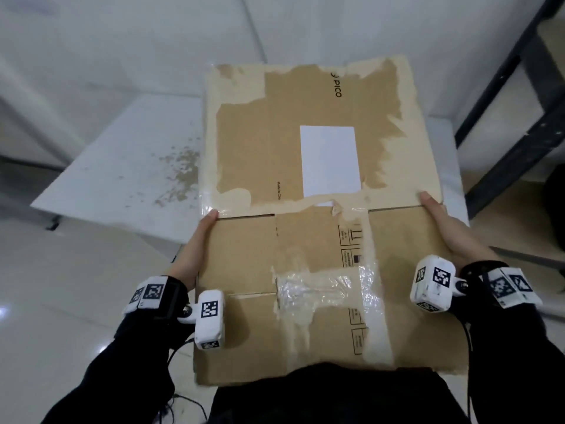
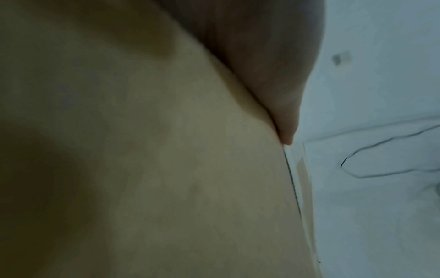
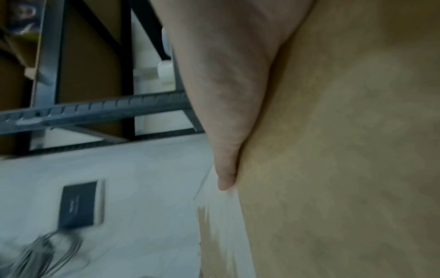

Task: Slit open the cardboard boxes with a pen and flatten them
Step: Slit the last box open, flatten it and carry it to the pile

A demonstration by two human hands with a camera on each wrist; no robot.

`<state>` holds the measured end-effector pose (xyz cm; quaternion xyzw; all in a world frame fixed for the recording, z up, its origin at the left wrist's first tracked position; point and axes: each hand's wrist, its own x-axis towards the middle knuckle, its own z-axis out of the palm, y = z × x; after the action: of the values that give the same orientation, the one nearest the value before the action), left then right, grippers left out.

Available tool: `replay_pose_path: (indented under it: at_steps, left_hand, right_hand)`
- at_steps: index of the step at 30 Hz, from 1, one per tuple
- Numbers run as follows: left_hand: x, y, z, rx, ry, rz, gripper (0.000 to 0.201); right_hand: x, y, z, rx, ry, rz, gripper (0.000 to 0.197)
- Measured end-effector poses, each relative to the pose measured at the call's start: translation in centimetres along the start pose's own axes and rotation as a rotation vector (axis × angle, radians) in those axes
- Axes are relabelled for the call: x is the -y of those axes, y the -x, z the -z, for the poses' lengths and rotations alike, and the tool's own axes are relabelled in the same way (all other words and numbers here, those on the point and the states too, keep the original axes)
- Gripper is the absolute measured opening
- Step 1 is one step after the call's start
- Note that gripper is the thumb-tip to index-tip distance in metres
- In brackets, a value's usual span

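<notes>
The left hand (image 1: 195, 249) and right hand (image 1: 449, 231) grip the opposite side edges of the flattened cardboard box (image 1: 305, 166), thumbs on top, other fingers hidden beneath.

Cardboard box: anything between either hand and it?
No. The left hand and right hand already press the opposite side edges of the cardboard box, thumbs on top. Fingers underneath are hidden. No pen is visible.

White table (image 1: 122, 166), dark metal rack (image 1: 504, 123)
</notes>
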<state>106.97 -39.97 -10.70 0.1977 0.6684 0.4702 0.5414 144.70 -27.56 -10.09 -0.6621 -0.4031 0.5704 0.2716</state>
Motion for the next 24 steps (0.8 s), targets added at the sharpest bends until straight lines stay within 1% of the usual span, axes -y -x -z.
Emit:
replay_pose_path:
  at_steps: [1,2,5,6,8,11,12,13,15,16,19,20,22,24]
  left_hand:
    - [0.2,0.6,1.3,-0.025,0.022,-0.014,0.053]
    - [0.4,1.3,2.5,-0.047,0.042,-0.028,0.052]
    - [1.1,2.4,6.5,-0.118,0.124,-0.063,0.049]
    - [1.1,2.8,7.9,-0.141,0.148,-0.084,0.048]
    - [0.7,3.3,11.2,-0.202,0.18,-0.109,0.046]
    - [-0.1,4.0,17.7,-0.334,0.197,-0.122,0.044]
    - [-0.6,4.3,20.0,-0.358,0.206,-0.13,0.044]
    - [-1.0,4.6,21.5,-0.379,0.212,-0.128,0.044]
    - [-1.2,5.7,26.5,-0.449,0.223,-0.127,0.045]
    - [-1.1,6.4,28.9,-0.494,0.237,-0.123,0.047]
    - [0.1,8.0,35.6,-0.613,0.286,-0.06,0.063]
    - [0.4,8.5,37.2,-0.631,0.31,-0.046,0.063]
    - [1.0,9.1,40.2,-0.644,0.362,-0.035,0.058]
    - [1.8,9.0,43.1,-0.681,0.407,-0.026,0.057]
  right_hand:
    - [0.8,0.0,-1.1,0.024,0.018,0.019,0.058]
    - [1.6,0.1,-2.3,0.05,0.039,0.037,0.06]
    - [4.1,0.1,-6.6,0.11,0.139,0.094,0.079]
    - [5.0,0.1,-8.3,0.125,0.168,0.101,0.08]
    - [6.5,0.1,-12.3,0.174,0.207,0.14,0.075]
    - [8.3,0.7,-20.2,0.27,0.249,0.179,0.07]
    - [8.8,0.8,-22.9,0.284,0.251,0.19,0.065]
    - [9.2,1.3,-24.7,0.299,0.242,0.208,0.058]
    - [10.0,2.0,-30.7,0.396,0.235,0.253,0.047]
    - [10.3,2.4,-33.8,0.425,0.245,0.267,0.046]
    - [11.8,4.2,-42.1,0.503,0.28,0.301,0.046]
    - [12.1,4.8,-44.6,0.528,0.294,0.314,0.048]
    - [12.7,5.3,-49.3,0.587,0.321,0.335,0.062]
    - [13.0,5.6,-53.8,0.636,0.368,0.348,0.07]
